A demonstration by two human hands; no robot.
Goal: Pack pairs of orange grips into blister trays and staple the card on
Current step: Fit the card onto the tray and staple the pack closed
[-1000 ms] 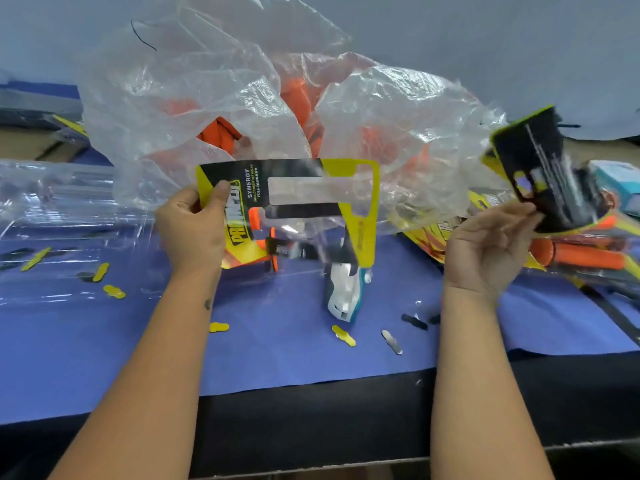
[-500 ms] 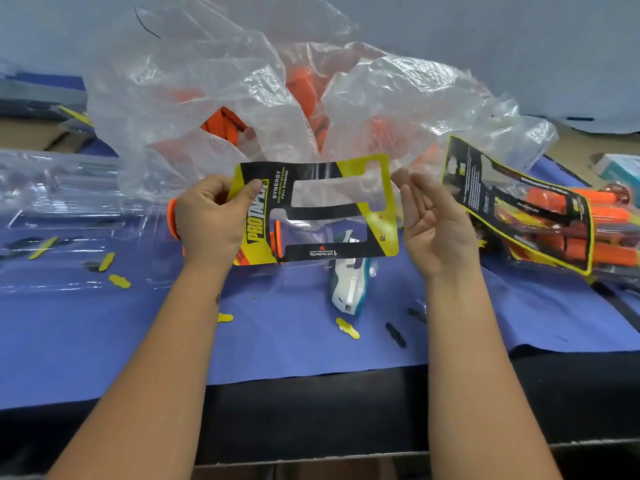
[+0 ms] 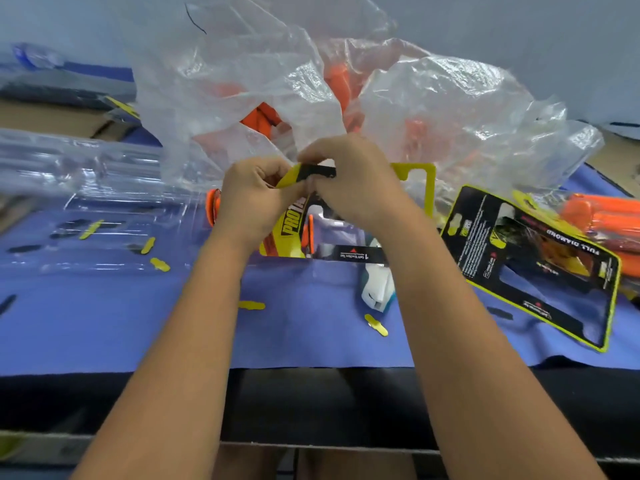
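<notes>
I hold a yellow and black printed card (image 3: 420,188) upright over the blue mat. My left hand (image 3: 252,199) grips its left part, fingers curled round the upper corner. My right hand (image 3: 353,181) pinches the card's top edge right beside the left hand. An orange grip (image 3: 212,210) pokes out at my left wrist, another orange piece (image 3: 309,233) shows below the card. A big clear plastic bag (image 3: 270,84) with loose orange grips (image 3: 266,117) stands behind. A white and teal stapler (image 3: 377,289) lies under the card.
A finished pack with black card (image 3: 533,265) and orange grips (image 3: 602,216) lies at the right. Clear blister trays (image 3: 79,174) are stacked at the left. Small yellow and black punch-outs (image 3: 375,324) are scattered over the blue mat (image 3: 104,334). The table's black front edge (image 3: 311,403) is near me.
My right hand has moved left from the card's right edge to its top edge beside my left hand. The card has sunk a little.
</notes>
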